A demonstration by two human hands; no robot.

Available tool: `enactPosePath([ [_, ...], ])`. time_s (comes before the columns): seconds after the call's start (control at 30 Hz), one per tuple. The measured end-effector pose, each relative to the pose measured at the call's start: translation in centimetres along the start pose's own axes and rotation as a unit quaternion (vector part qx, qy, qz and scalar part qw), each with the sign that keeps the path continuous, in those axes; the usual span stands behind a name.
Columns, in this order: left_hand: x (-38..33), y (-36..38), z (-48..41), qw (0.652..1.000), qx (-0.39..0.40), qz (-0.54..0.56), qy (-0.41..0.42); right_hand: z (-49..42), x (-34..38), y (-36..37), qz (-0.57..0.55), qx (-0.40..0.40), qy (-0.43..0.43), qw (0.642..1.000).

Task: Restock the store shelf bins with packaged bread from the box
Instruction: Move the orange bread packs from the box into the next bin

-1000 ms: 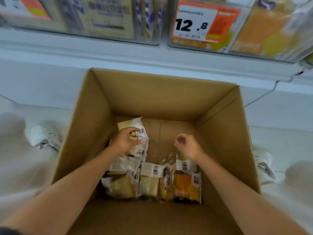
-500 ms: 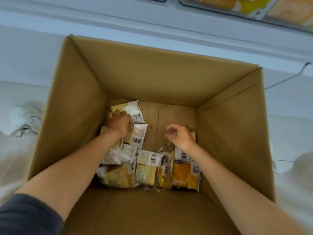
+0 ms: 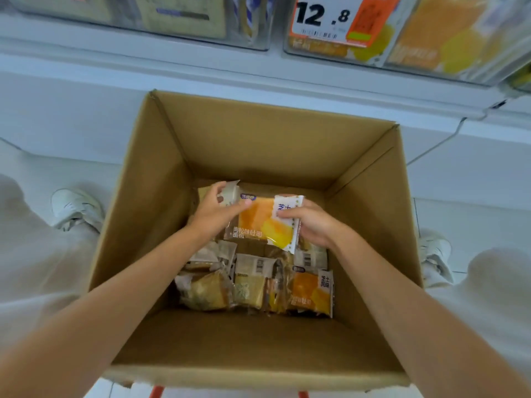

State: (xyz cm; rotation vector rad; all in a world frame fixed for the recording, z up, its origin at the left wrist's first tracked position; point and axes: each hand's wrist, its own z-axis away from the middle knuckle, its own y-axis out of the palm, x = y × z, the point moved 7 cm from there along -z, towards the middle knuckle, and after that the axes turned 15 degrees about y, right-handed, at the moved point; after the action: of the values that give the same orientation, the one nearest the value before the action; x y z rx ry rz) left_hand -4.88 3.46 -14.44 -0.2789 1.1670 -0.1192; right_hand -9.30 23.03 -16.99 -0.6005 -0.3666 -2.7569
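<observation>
Item under handling: one orange bread packet (image 3: 260, 222), held at the centre of the frame, inside the cardboard box (image 3: 258, 145) and raised clear of the stock on its floor. Its long axis runs left to right across the frame, with the right end sitting slightly lower.

Right hand (image 3: 313, 225): clamped on the packet's right end, thumb on the white printed strip and fingers curled beneath. This hand appears to carry the load.

Left hand (image 3: 212, 214): closed round a separate pale packet (image 3: 230, 193), pinched between thumb and fingers at the upper left of the orange one. Its fingertips also lie on the orange packet's left end. Both hands meet the item, one at each end.

Remaining packets (image 3: 253, 285): a loose heap on the box floor, directly below the hands in the frame.

Destination: the shelf bins lie along the top of the frame, up and away from both hands. The upper-right bin (image 3: 416, 71), which carries the price tag (image 3: 321, 15), shows orange packaging of like colour. The upper-left bin (image 3: 201, 38) shows pale packaging.

Assessment: the lift goes up the frame and to the right for the orange packet, so the right hand is the nearer. The pale packet probably belongs in the upper-left bin, on the left hand's side.
</observation>
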Motion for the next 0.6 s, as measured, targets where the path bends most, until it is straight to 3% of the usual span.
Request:
enactPosePath([
  [0.07, 1.2, 1.0, 1.5, 0.985, 0.097, 0.095, -0.103, 1.1, 0.0, 1.1, 0.038, 0.052, -0.003, 0.998],
  [0.13, 2.2, 1.1, 2.5, 0.971, 0.120, 0.145, -0.146, 1.5, -0.2, 1.8, 0.036, 0.072, -0.010, 0.997],
  [0.23, 3.8, -2.1, 2.0, 0.991, -0.026, 0.062, -0.115, 0.5, -1.6, 1.6, 0.059, 0.027, -0.006, 0.998],
  [0.33, 5.0, -4.5, 1.9, 0.982, -0.138, 0.094, -0.087, -2.6, -4.9, 2.2, 0.296, -0.016, 0.036, 0.955],
  [0.53, 6.9, -4.6, 1.7, 0.971, -0.162, 0.142, -0.104, -8.2, -9.7, 3.2, 0.486, -0.060, 0.081, 0.868],
  [0.6, 7.2, -4.5, 1.6, 0.972, -0.159, 0.138, -0.101, -8.7, -10.4, 2.9, 0.501, -0.057, 0.091, 0.859],
])
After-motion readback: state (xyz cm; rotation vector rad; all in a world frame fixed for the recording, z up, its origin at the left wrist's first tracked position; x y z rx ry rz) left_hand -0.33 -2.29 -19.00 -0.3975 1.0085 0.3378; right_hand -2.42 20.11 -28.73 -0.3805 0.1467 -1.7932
